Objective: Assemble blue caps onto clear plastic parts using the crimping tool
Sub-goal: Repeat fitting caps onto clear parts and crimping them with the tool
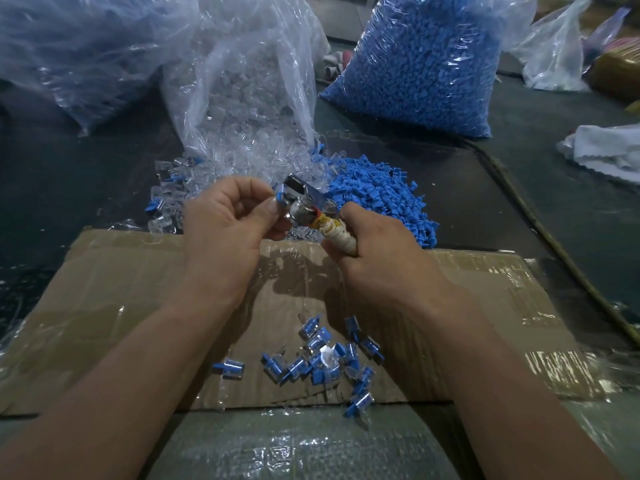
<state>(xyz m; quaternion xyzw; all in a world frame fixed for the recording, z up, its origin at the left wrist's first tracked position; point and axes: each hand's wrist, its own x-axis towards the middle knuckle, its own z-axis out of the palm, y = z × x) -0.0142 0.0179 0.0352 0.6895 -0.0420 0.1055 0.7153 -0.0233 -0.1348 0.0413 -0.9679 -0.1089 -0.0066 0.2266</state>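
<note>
Your left grip (228, 216) pinches a tiny blue cap (279, 196) at the shiny head of the tool (304, 202). I cannot see its clear part well. Your right grip (374, 244) is wrapped round the taped handle. The piece looks light, hard and slippery, so hold it by its sides and squeeze gently. The cap pile (381, 199) and clear bag (249, 91) sit just behind. Done pieces (311, 362) lie on the cardboard (121, 289) below
</note>
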